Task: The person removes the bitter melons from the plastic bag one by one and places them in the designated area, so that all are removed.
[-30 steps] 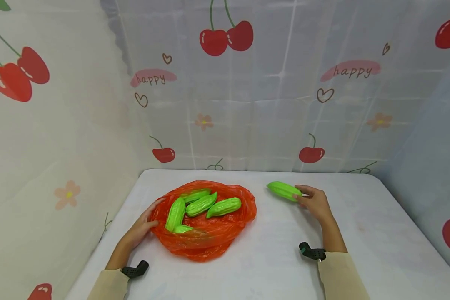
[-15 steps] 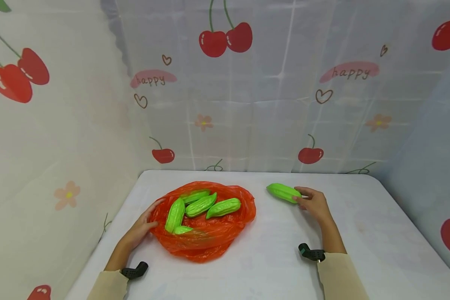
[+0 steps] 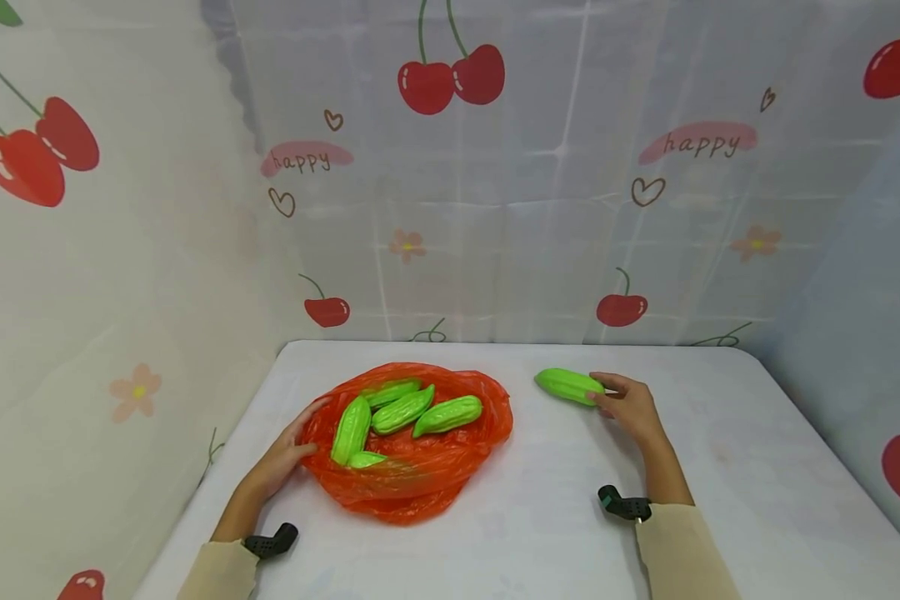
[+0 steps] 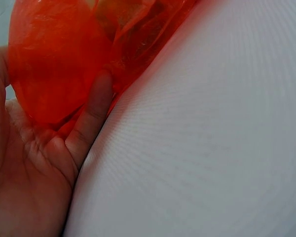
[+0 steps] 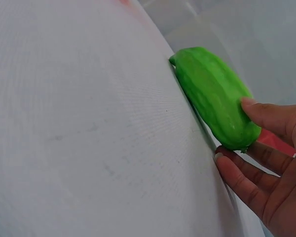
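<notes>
We see thin, translucent plastic in the bag (image 3: 420, 483), glossy and crinkled all over, with highlights along its folds. The gourds (image 3: 450, 415) inside look like shiny plastic, their skins ridged and bumpy; the loose gourd (image 5: 214, 96) is ridged too, with a softer sheen. The table (image 3: 540, 517) appears smooth and matt, lightly smudged in places. We find the curtain (image 3: 525, 250) creased and faintly shiny, the sleeves (image 3: 678, 546) matt cloth, the cameras (image 3: 270, 543) dark plastic.
</notes>
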Demonstrator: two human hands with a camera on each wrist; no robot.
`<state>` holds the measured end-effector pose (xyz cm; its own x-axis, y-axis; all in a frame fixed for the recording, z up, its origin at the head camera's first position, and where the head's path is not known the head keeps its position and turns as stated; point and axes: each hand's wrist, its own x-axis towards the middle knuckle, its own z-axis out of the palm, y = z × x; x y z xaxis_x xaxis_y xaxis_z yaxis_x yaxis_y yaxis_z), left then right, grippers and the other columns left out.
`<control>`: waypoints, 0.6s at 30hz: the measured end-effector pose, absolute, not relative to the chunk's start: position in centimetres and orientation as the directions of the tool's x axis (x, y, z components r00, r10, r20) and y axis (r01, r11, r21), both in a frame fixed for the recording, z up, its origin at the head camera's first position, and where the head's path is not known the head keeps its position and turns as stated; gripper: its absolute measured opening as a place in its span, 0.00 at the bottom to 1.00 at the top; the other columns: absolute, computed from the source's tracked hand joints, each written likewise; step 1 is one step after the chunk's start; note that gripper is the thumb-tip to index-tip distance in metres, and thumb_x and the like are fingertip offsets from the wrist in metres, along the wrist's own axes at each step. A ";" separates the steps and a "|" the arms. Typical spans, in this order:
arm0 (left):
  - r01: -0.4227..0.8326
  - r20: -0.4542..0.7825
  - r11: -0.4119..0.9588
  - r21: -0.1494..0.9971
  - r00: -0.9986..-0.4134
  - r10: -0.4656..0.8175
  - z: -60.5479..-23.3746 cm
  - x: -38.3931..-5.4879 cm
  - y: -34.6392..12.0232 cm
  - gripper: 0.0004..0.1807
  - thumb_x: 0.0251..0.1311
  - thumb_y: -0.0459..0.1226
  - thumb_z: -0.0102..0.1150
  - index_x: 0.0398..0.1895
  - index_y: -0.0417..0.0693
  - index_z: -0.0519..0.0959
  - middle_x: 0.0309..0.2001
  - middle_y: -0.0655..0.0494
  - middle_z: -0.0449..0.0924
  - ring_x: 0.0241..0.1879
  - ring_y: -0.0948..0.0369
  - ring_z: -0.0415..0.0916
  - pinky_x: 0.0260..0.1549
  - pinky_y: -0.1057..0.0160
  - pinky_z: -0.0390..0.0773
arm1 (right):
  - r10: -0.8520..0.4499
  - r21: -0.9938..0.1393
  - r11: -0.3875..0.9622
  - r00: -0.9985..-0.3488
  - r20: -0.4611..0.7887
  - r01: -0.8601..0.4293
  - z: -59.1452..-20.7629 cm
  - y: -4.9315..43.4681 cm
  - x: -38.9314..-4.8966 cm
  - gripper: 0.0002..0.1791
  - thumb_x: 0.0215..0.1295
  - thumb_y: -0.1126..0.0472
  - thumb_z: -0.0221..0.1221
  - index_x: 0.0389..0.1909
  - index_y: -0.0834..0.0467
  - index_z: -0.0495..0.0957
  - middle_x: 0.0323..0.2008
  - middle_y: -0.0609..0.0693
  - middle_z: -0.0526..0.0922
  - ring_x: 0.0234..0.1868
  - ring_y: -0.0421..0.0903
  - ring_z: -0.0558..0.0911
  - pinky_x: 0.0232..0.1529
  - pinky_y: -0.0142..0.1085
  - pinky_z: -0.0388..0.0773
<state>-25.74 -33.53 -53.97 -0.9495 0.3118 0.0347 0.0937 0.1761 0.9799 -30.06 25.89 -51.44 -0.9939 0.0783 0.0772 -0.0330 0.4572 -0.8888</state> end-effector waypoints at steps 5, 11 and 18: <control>0.097 0.042 0.170 0.981 -0.952 0.303 -54.0 -25.7 -33.5 0.46 0.58 0.22 0.47 0.81 0.54 0.53 0.81 0.49 0.42 0.71 0.67 0.51 0.58 0.73 0.70 | 0.073 -0.892 0.452 -0.995 0.068 -0.028 -51.4 25.9 -30.1 0.27 0.69 0.61 0.63 0.67 0.64 0.74 0.65 0.66 0.75 0.60 0.60 0.78 0.38 0.27 0.81; 0.108 0.058 0.151 0.983 -0.950 0.306 -54.2 -25.6 -33.4 0.46 0.57 0.21 0.46 0.81 0.50 0.52 0.81 0.46 0.42 0.67 0.73 0.56 0.57 0.71 0.73 | 0.069 -0.886 0.464 -0.996 0.058 -0.020 -51.3 25.9 -30.3 0.27 0.70 0.60 0.63 0.67 0.64 0.74 0.65 0.66 0.75 0.61 0.59 0.76 0.39 0.26 0.80; 0.107 0.055 0.151 0.983 -0.950 0.308 -54.1 -25.8 -33.6 0.46 0.57 0.21 0.47 0.81 0.51 0.52 0.81 0.46 0.42 0.67 0.73 0.55 0.57 0.71 0.73 | 0.063 -0.883 0.468 -0.996 0.067 -0.030 -51.2 25.9 -29.9 0.27 0.70 0.61 0.62 0.67 0.65 0.73 0.65 0.67 0.75 0.61 0.61 0.76 0.40 0.26 0.80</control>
